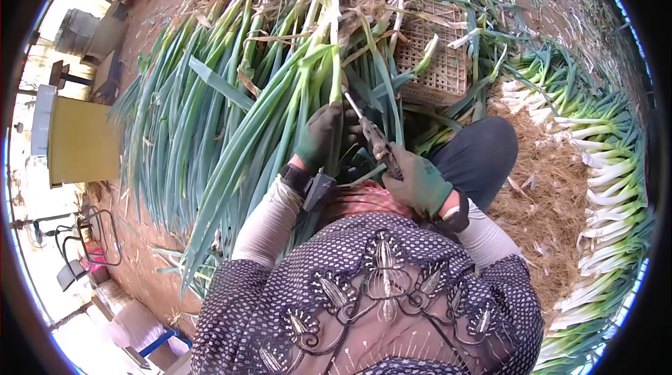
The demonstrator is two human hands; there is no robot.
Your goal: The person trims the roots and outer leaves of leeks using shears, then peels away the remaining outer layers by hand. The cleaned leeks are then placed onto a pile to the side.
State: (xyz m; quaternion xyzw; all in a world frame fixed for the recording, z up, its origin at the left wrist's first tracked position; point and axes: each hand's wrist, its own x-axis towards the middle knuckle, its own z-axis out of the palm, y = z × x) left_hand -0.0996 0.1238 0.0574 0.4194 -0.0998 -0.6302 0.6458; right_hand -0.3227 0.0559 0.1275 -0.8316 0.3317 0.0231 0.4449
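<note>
In a dark green glove, my left hand (320,135) is wrapped around a leek (335,70), its pale stalk rising above the fist and its long leaves fanning down to the left. My gloved right hand (420,180) grips a knife (376,138) with a worn, mottled handle. The narrow metal blade points up and left, its tip close beside the leek and my left fingers. Left of both hands lies a large heap of leeks (192,123), roots away from me and green leaves toward me.
A plastic crate (437,53) stands ahead on the right, with leek leaves over it. Cut roots (542,200) cover the ground at right, bordered by a curved row of trimmed leeks (605,200). A yellow container (84,140) and a metal-framed chair (94,245) stand at far left.
</note>
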